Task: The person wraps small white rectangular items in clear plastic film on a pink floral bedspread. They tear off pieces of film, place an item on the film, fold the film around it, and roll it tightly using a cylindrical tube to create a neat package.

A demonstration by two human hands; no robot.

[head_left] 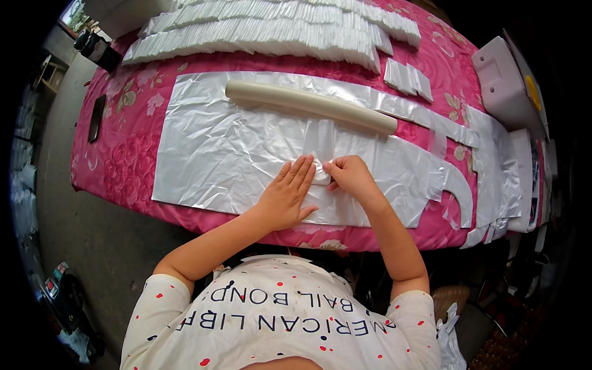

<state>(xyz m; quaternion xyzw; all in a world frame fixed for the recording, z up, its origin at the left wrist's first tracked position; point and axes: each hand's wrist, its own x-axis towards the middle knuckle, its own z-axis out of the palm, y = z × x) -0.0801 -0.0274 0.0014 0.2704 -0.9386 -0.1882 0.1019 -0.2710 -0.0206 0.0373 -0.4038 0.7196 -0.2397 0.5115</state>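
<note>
A stack of thin, whitish plastic bags (209, 148) lies spread in front of me. On top of it is a narrow folded plastic strip (319, 139), its lower end between my hands. My left hand (288, 194) rests flat on the plastic beside this strip, fingers stretched and thumb out. Close on its right, my right hand (349, 176) pinches the strip's edge between thumb and fingers. Beyond both hands, a long beige tube (308, 106) lies slantwise across the stack.
Long rows of folded plastic packets (253, 40) line the far side of the pink flowered tablecloth (126, 154). A small packet pile (407, 78) sits nearby. More plastic sheets (493, 166) and a white foam box (505, 86) are at right. A phone (97, 118) and dark bottle (97, 50) stand left.
</note>
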